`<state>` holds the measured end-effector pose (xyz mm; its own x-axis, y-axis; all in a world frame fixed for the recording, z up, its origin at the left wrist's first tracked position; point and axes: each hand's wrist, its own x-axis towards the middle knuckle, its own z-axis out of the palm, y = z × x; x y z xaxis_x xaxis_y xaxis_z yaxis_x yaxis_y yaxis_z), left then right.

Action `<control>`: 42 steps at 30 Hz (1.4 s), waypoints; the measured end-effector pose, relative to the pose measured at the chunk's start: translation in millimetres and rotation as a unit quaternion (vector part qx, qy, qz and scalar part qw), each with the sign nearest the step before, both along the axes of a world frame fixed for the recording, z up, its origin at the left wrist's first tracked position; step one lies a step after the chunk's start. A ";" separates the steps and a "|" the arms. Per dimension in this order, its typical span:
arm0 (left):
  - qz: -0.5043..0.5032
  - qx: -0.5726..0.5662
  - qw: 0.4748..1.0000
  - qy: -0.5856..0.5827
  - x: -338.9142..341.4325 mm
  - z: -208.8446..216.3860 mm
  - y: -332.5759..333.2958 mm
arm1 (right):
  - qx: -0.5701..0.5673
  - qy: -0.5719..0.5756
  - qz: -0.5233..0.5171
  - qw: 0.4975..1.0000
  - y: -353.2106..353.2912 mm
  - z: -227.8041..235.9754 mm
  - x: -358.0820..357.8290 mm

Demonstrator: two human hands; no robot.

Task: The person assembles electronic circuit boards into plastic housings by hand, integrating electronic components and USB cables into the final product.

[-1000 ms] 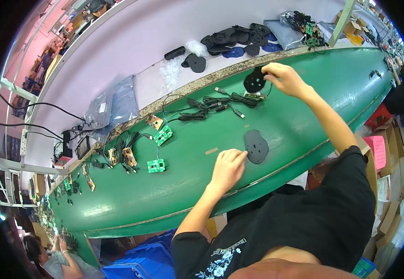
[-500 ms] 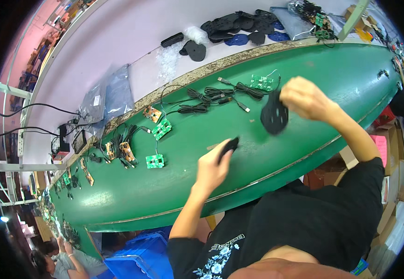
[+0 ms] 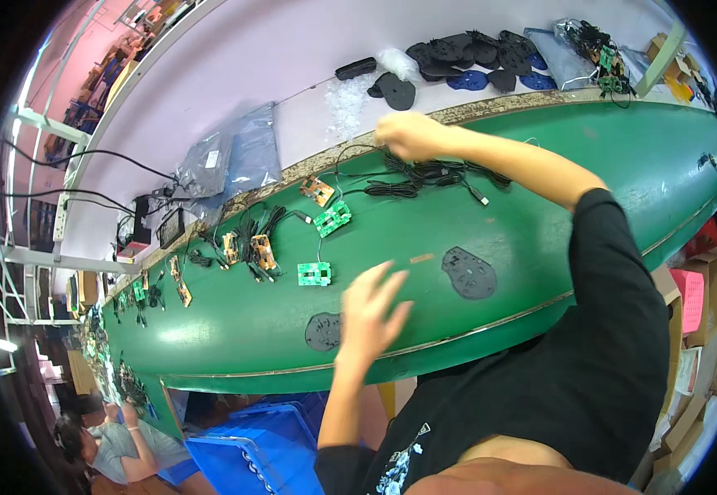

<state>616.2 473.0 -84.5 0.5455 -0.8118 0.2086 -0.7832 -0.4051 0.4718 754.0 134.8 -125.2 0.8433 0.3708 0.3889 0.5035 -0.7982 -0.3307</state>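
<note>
My left hand (image 3: pixel 368 318) hovers over the front part of the green bench, its fingers spread and nothing in them. Just left of it lies a dark plastic controller shell piece (image 3: pixel 323 331), partly covered by the hand. A second dark shell piece (image 3: pixel 468 274) with small holes rests flat to the right of that hand. My right hand (image 3: pixel 412 136) reaches across to the back edge of the bench, above black cables (image 3: pixel 391 189) and close to a pile of small clear pieces (image 3: pixel 348 107). Its fingers point down and away, so their grip is hidden.
Green circuit boards (image 3: pixel 315 274) and brown boards (image 3: pixel 317 190) with coiled cables lie along the bench (image 3: pixel 400 322). More black shells (image 3: pixel 457 54) and grey plastic bags (image 3: pixel 247 153) sit behind it. A blue crate (image 3: pixel 251 450) stands below; another person (image 3: pixel 119 445) sits at lower left.
Both shell pieces my hands held now lie on the bench. My left hand has opened and moved nearer the front edge. My right hand has swung left to the back edge.
</note>
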 end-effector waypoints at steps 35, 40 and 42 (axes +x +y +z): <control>-0.102 -0.060 0.987 0.106 -33.0 -65.2 -110.2 | 0.237 0.086 -0.152 0.956 17.6 -32.0 -299.1; -0.096 -0.045 0.988 0.112 -38.5 -65.4 -111.4 | 0.201 0.064 -0.190 0.959 26.5 -43.5 -297.5; -0.096 -0.049 0.988 0.108 -38.1 -64.1 -111.3 | 0.207 0.069 -0.187 0.958 26.1 -42.9 -295.9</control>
<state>578.2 361.6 -148.6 0.4245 -0.8858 0.1876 -0.7182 -0.2032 0.6655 458.0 160.9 -168.1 0.9410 -0.1293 0.3128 0.1369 -0.6999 -0.7010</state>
